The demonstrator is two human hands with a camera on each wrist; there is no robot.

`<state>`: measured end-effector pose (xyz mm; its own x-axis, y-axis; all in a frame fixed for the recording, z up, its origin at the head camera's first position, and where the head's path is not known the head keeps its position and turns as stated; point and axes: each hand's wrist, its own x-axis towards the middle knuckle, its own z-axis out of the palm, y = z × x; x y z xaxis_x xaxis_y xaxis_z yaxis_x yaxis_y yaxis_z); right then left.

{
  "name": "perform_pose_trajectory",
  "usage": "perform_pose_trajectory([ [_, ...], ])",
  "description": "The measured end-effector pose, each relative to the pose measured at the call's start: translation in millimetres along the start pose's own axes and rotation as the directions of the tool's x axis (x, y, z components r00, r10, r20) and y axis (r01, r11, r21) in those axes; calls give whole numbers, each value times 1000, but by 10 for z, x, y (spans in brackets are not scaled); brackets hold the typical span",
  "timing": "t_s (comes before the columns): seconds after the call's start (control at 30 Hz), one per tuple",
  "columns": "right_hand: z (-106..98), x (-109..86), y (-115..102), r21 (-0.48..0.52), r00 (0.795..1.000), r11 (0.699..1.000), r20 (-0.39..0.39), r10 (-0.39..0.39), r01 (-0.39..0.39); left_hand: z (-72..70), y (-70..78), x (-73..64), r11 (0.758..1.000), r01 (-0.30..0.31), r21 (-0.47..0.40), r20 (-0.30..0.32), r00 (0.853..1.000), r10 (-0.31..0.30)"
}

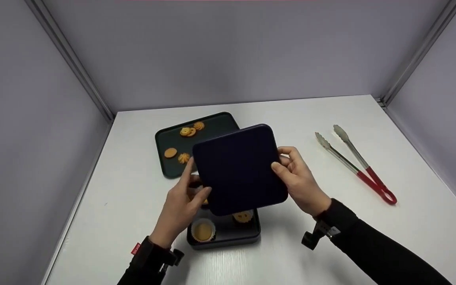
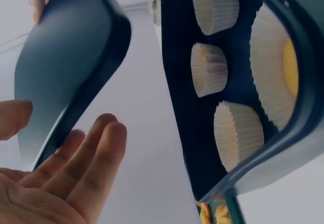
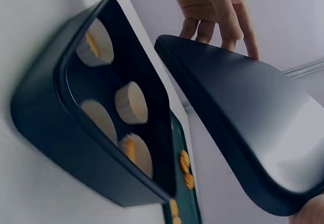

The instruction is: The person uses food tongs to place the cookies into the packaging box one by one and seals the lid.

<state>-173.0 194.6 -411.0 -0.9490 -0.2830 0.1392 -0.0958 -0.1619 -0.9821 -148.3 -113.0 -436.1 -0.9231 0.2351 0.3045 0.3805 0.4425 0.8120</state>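
Note:
A dark blue square lid [image 1: 238, 170] is held tilted above a matching deep box [image 1: 228, 242]. My right hand [image 1: 297, 182] grips the lid's right edge, thumb on top. At the lid's left edge is my left hand [image 1: 182, 204], its thumb on the near side and its fingers spread along the rim. Inside the box stand several white paper cups [image 3: 131, 102] with cookies; one cup [image 1: 203, 230] with a round cookie shows at the front left in the head view. The lid hides the back of the box there.
Behind the lid lies a dark green tray [image 1: 164, 168] with several cookies [image 1: 170, 152], partly covered by the lid. Metal tongs with red handles [image 1: 374, 184] lie spread on the right of the white table [image 1: 125, 206]. Grey panels [image 1: 228, 51] enclose the table's back and sides.

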Motion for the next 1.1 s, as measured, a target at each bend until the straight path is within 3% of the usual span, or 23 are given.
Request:
perform_pose_trajectory([
  [0.17, 57, -6, 105, -5, 999, 999, 1, 49, -49, 13, -17, -20, 999, -3, 46, -12, 1000, 3],
  [0.33, 67, -15, 209, -127, 995, 987, 8, 98, -97, -17, -34, -57, 995, 19, 101, -14, 1000, -18],
  [0.43, 60, -25, 278, -234, 992, 965, 15, 124, -117, -36, -39, -82, 991, 54, 122, -4, 999, -54],
  [0.67, 69, -46, 409, -484, 989, 870, 53, 139, -97, -60, -80, -148, 972, 162, 172, 42, 984, -172],
  [0.87, 103, -69, 494, -547, 981, 830, 80, 178, -106, -58, -115, -173, 950, 225, 214, 58, 968, -243],
  [1.1, 165, -60, 651, -565, 971, 813, 81, 223, -140, -8, -186, -198, 924, 251, 287, 9, 964, -265],
])
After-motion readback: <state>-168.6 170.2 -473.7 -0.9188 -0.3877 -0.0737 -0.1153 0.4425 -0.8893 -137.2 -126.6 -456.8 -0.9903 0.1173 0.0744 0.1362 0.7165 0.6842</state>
